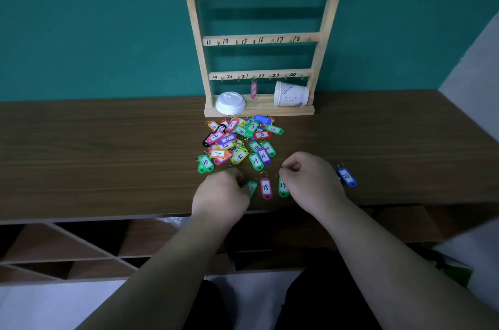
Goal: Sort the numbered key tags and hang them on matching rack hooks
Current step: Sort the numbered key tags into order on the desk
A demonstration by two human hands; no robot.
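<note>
A wooden rack [260, 39] with numbered hook rows stands at the back of the brown table [108, 156]. One pink tag [253, 90] hangs near hook 21. A pile of coloured numbered tags [237, 142] lies in front of the rack. Nearer me, a pink tag 18 [266, 188] lies flat between two green tags. My left hand [221, 193], fingers curled, holds the left green tag [252, 188] by its edge and hides most of it. My right hand [310, 181], fingers curled, pinches the ring end of the right green tag [282, 187]. A blue tag 23 [347, 177] lies to the right.
A white paper cup [291, 97] lies on its side on the rack's base, and its white lid [230, 102] sits at the base's left. A teal wall is behind. Open shelf compartments [67, 246] run under the table's front edge.
</note>
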